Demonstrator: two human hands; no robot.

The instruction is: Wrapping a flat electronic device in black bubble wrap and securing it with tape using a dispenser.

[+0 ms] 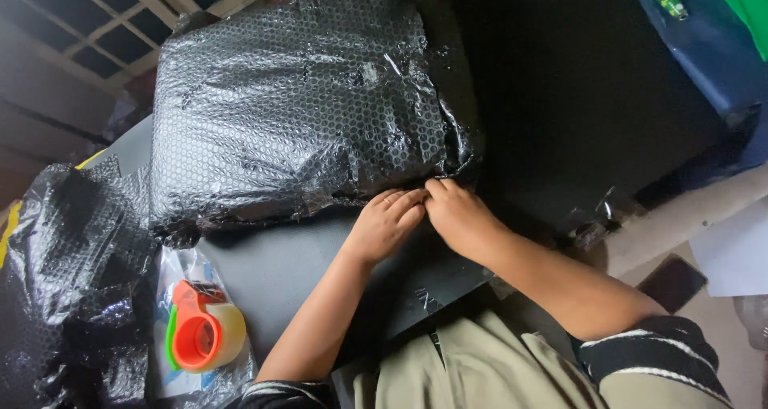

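Note:
A large parcel wrapped in black bubble wrap (296,97) lies on a dark table top (264,265). My left hand (386,223) and my right hand (458,214) meet at the parcel's near edge, close to its right corner. Fingertips of both hands press down on the wrap's edge there, side by side and touching. Whether the fingers pinch the wrap or only press it is unclear. Both forearms reach up from the bottom of the view.
An orange tape dispenser with a clear tape roll (202,329) lies on a plastic bag at the lower left. More crumpled black bubble wrap (68,281) is piled at the far left. A blue object (704,49) sits at the upper right.

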